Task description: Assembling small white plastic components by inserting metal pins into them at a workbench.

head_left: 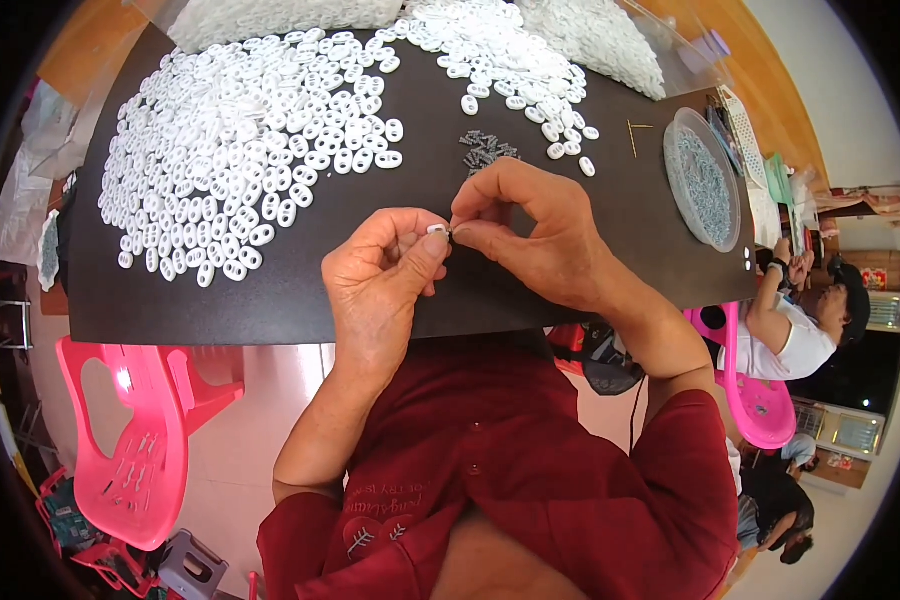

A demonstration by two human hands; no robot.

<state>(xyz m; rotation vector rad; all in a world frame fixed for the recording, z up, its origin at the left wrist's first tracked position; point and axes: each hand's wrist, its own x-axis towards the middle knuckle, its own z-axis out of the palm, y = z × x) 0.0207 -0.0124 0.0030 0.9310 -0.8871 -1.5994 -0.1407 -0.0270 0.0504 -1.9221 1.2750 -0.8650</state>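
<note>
Between the thumb and fingers of my left hand (380, 270) is a small white oval plastic piece (437, 229). My right hand (540, 235) pinches at the piece's right end, fingertips almost touching those of the left. Whatever sits in that pinch is too small to make out. Just beyond my right fingers lies a little pile of dark grey screw-like parts (482, 146), partly hidden by the hand. A wide spread of white oval pieces (205, 165), each with two openings, covers the table's left side. More such pieces (510, 60) spill across the far middle.
The dark table (270, 310) curves round in front of me. On its right stands a round clear tub (677, 180) of small grey parts, near a thin brass-coloured L-shaped rod (633, 138). Pink chairs (130, 450) stand at lower left and right. Other people are seated at right.
</note>
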